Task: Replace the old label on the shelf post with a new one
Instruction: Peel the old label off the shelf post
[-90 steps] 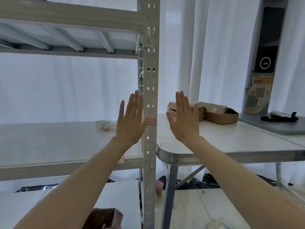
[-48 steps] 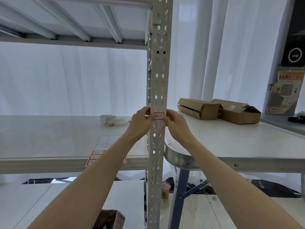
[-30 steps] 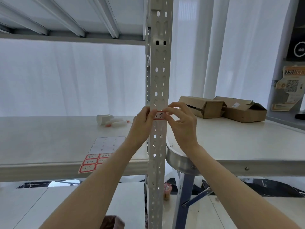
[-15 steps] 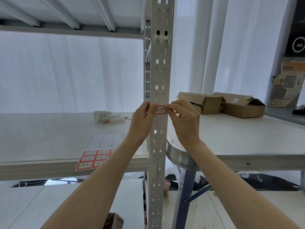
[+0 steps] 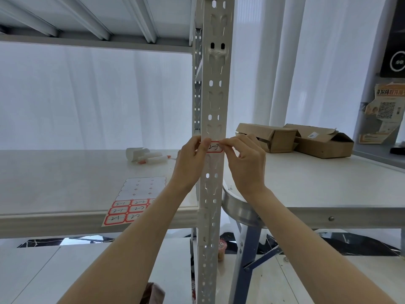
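A white perforated shelf post (image 5: 215,102) runs up the middle of the head view. A small red-bordered label (image 5: 215,147) with handwriting sits on its front face at hand height. My left hand (image 5: 192,159) holds the post's left edge, thumb on the label's left end. My right hand (image 5: 245,163) pinches the label's top right edge with curled fingers. A sheet of red-bordered labels (image 5: 131,205) lies on the shelf board, its upper rows bare backing.
The shelf board (image 5: 65,176) carries white tubes and a roll (image 5: 144,155). A folding table (image 5: 317,185) to the right holds two cardboard boxes (image 5: 293,140). An upper shelf (image 5: 87,23) hangs overhead. White curtains fill the background.
Both hands went from flat beside the post to gripping at the label. Over the last second my right fingers have shifted to the label's top right edge.
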